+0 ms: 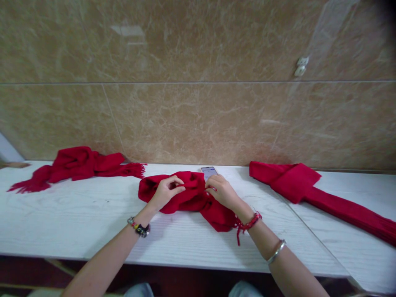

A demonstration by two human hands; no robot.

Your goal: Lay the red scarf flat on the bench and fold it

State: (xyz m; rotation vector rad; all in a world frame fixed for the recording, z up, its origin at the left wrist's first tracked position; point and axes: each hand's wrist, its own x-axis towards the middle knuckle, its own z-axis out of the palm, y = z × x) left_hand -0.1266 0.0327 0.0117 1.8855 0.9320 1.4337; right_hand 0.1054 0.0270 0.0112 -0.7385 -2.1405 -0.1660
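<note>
In the head view a bunched red scarf point(182, 202) lies on the white table in front of me, its fringe hanging toward the right. My left hand point(167, 192) is on the scarf's left part, thumb and fingers pinched on a fold of the cloth. At the scarf's right side, my right hand point(223, 190) is closed with its fingers curled at the cloth's edge; what lies between those fingertips is hard to see. A phone point(209, 170) with its screen lit lies just behind the scarf, partly covered by my right hand.
Another crumpled red scarf point(83, 165) with fringed ends lies at the left, by the wall. A long folded red scarf point(297, 181) stretches across the right. The white tabletop point(102, 222) meets a brown tiled wall point(185, 123) bearing a small white fixture point(301, 67).
</note>
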